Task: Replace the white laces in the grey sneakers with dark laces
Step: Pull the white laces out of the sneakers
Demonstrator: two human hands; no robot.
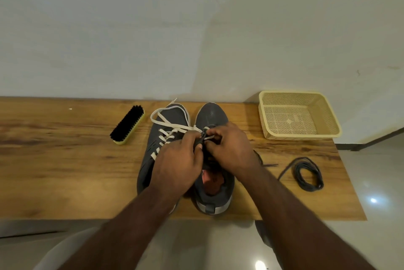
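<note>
Two grey sneakers stand side by side on the wooden table (65,171), toes toward the wall. The left sneaker (161,121) has a white lace (166,123) loosened and looped over its toe. Over the right sneaker (211,116) both hands meet at the eyelets. My left hand (177,160) pinches a dark lace (200,140) there, and my right hand (229,147) pinches at the same spot; a bit of white lace shows beside its fingers. A free dark lace end (267,164) trails right of the shoe. A coiled dark lace (308,173) lies farther right.
A black-bristled shoe brush (127,124) with a yellow back lies left of the sneakers. A beige perforated plastic basket (328,116) sits at the table's far right corner against the wall. The table's right edge drops to a tiled floor (376,182).
</note>
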